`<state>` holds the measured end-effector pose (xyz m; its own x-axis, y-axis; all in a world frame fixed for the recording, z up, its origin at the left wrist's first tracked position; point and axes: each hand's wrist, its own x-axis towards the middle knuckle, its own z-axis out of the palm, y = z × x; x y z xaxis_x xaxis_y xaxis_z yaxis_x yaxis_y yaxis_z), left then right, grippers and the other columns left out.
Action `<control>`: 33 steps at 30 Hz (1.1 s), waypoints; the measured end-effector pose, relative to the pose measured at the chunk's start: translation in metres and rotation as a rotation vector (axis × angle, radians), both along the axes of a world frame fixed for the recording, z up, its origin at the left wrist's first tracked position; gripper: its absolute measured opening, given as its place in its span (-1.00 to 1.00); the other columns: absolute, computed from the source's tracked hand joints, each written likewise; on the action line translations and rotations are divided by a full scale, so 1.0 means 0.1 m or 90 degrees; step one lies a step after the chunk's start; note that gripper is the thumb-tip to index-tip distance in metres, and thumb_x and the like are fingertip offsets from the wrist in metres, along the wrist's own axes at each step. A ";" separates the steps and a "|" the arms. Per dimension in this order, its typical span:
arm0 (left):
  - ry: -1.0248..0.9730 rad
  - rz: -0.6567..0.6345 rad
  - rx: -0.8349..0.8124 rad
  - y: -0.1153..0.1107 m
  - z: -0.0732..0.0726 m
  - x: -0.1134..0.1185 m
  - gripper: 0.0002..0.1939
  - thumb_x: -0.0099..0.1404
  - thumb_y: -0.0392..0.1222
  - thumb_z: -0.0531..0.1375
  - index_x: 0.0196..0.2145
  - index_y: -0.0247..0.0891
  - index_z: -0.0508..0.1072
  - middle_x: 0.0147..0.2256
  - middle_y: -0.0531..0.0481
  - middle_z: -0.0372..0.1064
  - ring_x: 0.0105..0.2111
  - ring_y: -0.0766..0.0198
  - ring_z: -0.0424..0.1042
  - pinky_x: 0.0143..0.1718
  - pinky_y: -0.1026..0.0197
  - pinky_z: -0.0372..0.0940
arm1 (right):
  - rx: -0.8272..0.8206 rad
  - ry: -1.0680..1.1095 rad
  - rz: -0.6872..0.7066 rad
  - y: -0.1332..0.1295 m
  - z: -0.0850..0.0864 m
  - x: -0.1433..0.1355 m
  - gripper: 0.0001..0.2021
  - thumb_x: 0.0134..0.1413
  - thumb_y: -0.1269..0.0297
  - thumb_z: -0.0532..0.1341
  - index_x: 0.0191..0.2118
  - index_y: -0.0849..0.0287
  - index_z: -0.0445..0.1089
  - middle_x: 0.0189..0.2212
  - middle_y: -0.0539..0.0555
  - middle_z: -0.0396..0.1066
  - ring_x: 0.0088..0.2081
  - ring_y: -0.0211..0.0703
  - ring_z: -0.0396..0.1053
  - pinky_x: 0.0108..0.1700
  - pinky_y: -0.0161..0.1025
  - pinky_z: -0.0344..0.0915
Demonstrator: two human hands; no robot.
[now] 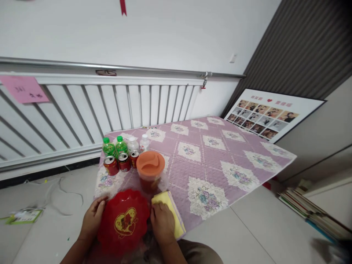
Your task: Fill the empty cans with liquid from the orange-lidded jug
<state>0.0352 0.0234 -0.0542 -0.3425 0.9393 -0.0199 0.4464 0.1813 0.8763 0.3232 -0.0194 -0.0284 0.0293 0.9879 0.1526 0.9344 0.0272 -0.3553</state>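
1. Left hand (94, 216): fingers curled at the plate (125, 223)'s left rim; grip unclear.
2. Right hand (162, 222): fingers bent over the cloth (178, 223); cannot tell whether gripping.
3. Plate lies between the hands, near the jar (150, 165).

White radiator (137, 102) (ribbed), pale floor (236, 238)

The pink note (24, 90) seems to read 361, with blurred handwritten characters beside it.

Tray (121, 234): red, scalloped rim, printed face up; gold print shows 2 hearts, 1 large, 1 small; positioned at the counter's (233, 152) near edge. Cloth (178, 222): yellow, purple-edged, folded, right of the tray.
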 end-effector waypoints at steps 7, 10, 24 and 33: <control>-0.030 -0.015 0.041 0.01 0.02 0.03 -0.55 0.22 0.13 0.08 -0.16 -0.23 0.53 -0.11 -0.13 0.55 -0.04 0.00 0.50 0.08 -0.01 0.37 | 0.077 -0.005 0.018 0.02 -0.06 0.03 -0.81 0.25 0.42 0.11 -0.22 0.13 0.48 -0.30 0.08 0.50 -0.26 -0.11 0.41 -0.22 -0.25 0.20; -0.035 -0.028 0.042 0.01 0.03 0.02 -0.56 0.24 0.11 0.06 -0.14 -0.22 0.52 -0.08 -0.13 0.54 -0.01 0.02 0.49 0.13 -0.04 0.33 | 0.090 -0.001 0.034 0.02 -0.08 0.06 -0.81 0.25 0.39 0.10 -0.27 0.14 0.47 -0.35 0.08 0.49 -0.27 -0.11 0.42 -0.21 -0.24 0.23; -0.138 -0.064 0.059 0.01 0.11 0.03 -0.65 0.23 0.00 0.10 -0.15 -0.22 0.52 -0.12 -0.10 0.56 -0.05 0.01 0.52 0.03 -0.02 0.41 | 0.355 0.278 -0.137 0.09 0.52 0.21 -0.75 0.24 0.12 0.12 -0.11 0.15 0.39 -0.21 0.15 0.44 -0.19 -0.05 0.41 -0.13 -0.09 0.37; -0.201 -0.070 0.088 0.03 0.06 0.05 -0.68 0.24 -0.04 0.12 -0.14 -0.22 0.52 -0.13 -0.08 0.55 -0.07 0.04 0.51 0.01 0.02 0.43 | 0.297 0.092 -0.075 0.74 1.29 0.05 -0.33 0.12 -0.09 0.15 0.19 0.32 0.21 0.14 0.41 0.28 0.18 0.25 0.21 0.17 0.21 0.17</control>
